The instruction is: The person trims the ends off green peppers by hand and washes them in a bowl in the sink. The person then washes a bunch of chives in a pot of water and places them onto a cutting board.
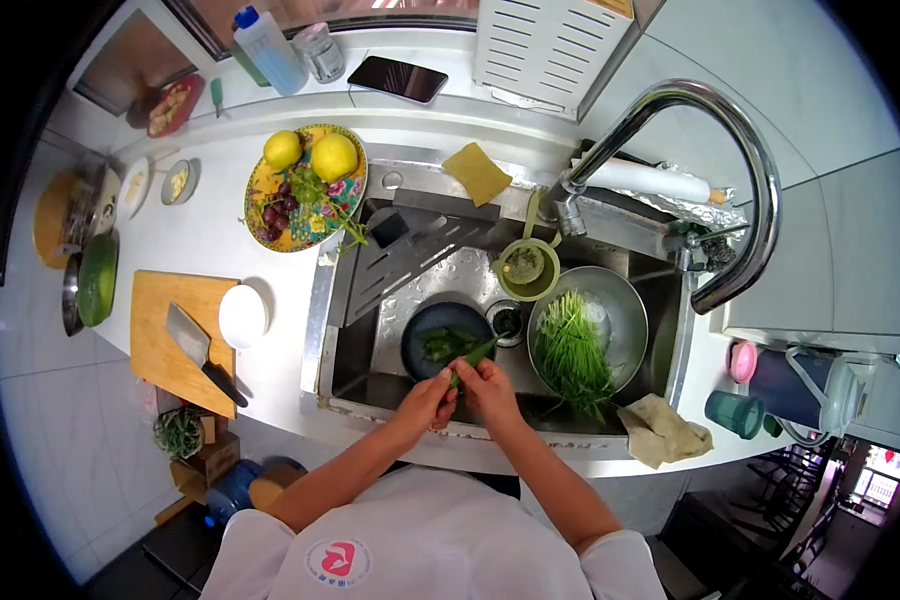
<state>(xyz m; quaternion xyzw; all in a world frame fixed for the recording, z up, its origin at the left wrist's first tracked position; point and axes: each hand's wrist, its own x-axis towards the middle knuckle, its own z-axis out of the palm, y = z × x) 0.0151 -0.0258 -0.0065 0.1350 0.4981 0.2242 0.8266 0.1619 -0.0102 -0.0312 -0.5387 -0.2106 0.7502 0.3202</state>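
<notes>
Two hands (425,403) (491,392) at a sink (468,275), white counter (195,237), tiled walls (840,130)

The vegetable (482,351) you hold is green, like the pieces (446,345) in your dark blue-grey bowl (433,317). Your bundle of greens (575,365) shades from pale yellow-green to deep green against a silver-grey basin (628,310). You have an olive-green strainer (540,291), a mustard-yellow cloth (476,174), a beige towel (662,430), and a yellow plate (259,185) with a multicoloured floral pattern, under bright yellow fruits (334,157) and dark purple-red grapes (287,204). Your white shirt (450,530) bears a pinkish-red emblem (337,562).
</notes>
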